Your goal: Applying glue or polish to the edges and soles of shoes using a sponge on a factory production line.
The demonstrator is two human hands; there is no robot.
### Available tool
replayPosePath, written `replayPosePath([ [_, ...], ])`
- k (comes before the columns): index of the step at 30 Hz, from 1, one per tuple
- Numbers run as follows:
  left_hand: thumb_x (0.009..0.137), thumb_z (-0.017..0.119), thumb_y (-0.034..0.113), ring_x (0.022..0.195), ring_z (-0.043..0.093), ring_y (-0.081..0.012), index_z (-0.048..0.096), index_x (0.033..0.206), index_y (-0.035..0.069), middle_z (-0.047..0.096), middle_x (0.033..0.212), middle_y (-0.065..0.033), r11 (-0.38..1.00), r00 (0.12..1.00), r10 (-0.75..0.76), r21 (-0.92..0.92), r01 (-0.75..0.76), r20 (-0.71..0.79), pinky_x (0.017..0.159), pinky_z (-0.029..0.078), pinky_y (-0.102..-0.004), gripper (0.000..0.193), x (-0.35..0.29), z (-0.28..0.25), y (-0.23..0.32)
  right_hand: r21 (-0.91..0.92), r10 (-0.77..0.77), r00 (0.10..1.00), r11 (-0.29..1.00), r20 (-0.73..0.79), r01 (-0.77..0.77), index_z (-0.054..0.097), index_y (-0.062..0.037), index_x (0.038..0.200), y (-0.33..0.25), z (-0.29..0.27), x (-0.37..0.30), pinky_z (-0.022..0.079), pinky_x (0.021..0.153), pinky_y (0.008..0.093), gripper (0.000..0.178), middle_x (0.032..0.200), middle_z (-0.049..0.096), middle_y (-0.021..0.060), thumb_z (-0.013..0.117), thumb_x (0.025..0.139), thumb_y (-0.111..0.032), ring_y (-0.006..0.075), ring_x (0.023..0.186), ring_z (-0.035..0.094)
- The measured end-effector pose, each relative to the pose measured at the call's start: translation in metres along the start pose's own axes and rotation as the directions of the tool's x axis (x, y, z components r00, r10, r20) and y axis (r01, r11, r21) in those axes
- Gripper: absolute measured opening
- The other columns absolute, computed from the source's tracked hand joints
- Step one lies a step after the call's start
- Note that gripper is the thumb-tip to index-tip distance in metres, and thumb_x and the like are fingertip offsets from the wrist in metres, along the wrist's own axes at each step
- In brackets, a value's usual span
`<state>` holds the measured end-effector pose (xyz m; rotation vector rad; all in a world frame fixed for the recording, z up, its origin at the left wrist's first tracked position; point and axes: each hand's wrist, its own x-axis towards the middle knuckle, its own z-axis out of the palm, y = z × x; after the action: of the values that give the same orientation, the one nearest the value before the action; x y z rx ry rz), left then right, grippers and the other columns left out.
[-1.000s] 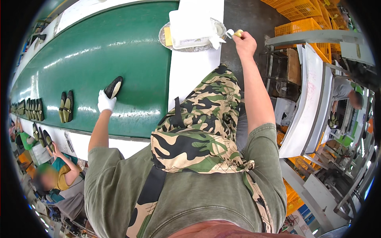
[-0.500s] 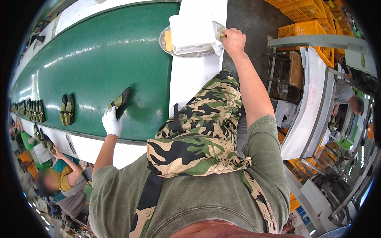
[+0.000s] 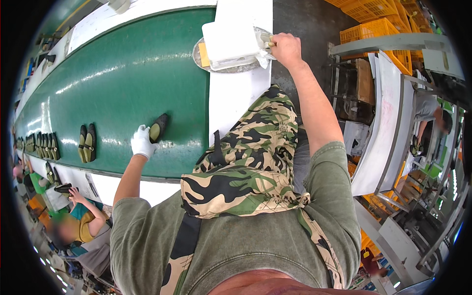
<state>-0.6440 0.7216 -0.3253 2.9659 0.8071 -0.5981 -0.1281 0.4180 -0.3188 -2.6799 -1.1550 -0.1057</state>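
My left hand [image 3: 141, 142], in a white glove, is closed on a dark shoe [image 3: 163, 123] with an olive inside, over the green belt [image 3: 118, 73]. The shoe's toe points up and right; its heel end is hidden by my fingers. My bare right hand [image 3: 287, 49] is closed round a short yellowish handle [image 3: 270, 44] at the right end of an oval metal tray [image 3: 197, 58]. What the handle belongs to is hidden. A white plastic box [image 3: 228, 42] stands on the tray, beside a yellow piece [image 3: 203, 54].
A pair of dark-and-olive shoes [image 3: 87, 142] stands on the belt at left, with several more [image 3: 47, 146] beyond. Another person [image 3: 91, 219] at lower left handles a shoe [image 3: 64, 188]. Orange crates [image 3: 376, 32] and a white-topped rack [image 3: 383, 118] are at right.
My left hand has turned the shoe, so more of its olive inside shows. The shoes on the belt sit slightly nearer to me. My right hand stays by the tray.
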Motion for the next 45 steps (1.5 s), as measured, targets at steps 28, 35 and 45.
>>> replayPosePath([
  [28, 0.08, 0.079, 0.019, 0.137, 0.044, -0.0357, 0.045, 0.141, 0.007, 0.052, 0.141, -0.0127, -0.714, 0.937, 0.216, -0.699, -0.039, -0.274, 0.119, 0.03, -0.0499, 0.071, 0.106, -0.12, 0.133, 0.917, 0.698, 0.625, -0.121, 0.35, -0.379, 0.065, -0.0061, 0.089, -0.003, -0.065, -0.063, 0.046, 0.059, 0.0278, 0.01, 0.083, 0.067, 0.0026, 0.073, 0.083, -0.005, 0.0113, 0.07, 0.06],
  [35, 0.073, 0.086, 0.008, 0.127, 0.054, -0.0277, 0.05, 0.14, 0.005, 0.056, 0.138, -0.0127, 0.12, 0.525, 0.287, -0.514, -0.849, -0.801, 0.109, 0.043, -0.043, 0.075, 0.09, -0.189, 0.212, 0.971, 0.469, 0.882, -0.228, 0.042, 0.075, 0.063, -0.003, 0.091, -0.078, -0.141, -0.122, 0.05, 0.07, 0.0254, 0.017, 0.083, 0.065, 0.0026, 0.076, 0.079, 0.001, 0.0098, 0.073, 0.06],
  [45, 0.093, 0.063, 0.018, 0.115, 0.063, -0.0284, 0.068, 0.126, 0.014, 0.068, 0.123, -0.0091, 0.27, 0.416, 0.555, -0.317, -0.909, -0.721, 0.101, 0.046, -0.0397, 0.034, 0.012, -0.288, 0.256, 0.981, 0.573, 0.813, -0.08, -0.1, 0.177, 0.06, -0.0031, 0.089, -0.116, -0.18, -0.146, 0.047, 0.067, 0.0226, 0.022, 0.084, 0.061, 0.0004, 0.078, 0.078, 0.001, 0.0067, 0.074, 0.056],
])
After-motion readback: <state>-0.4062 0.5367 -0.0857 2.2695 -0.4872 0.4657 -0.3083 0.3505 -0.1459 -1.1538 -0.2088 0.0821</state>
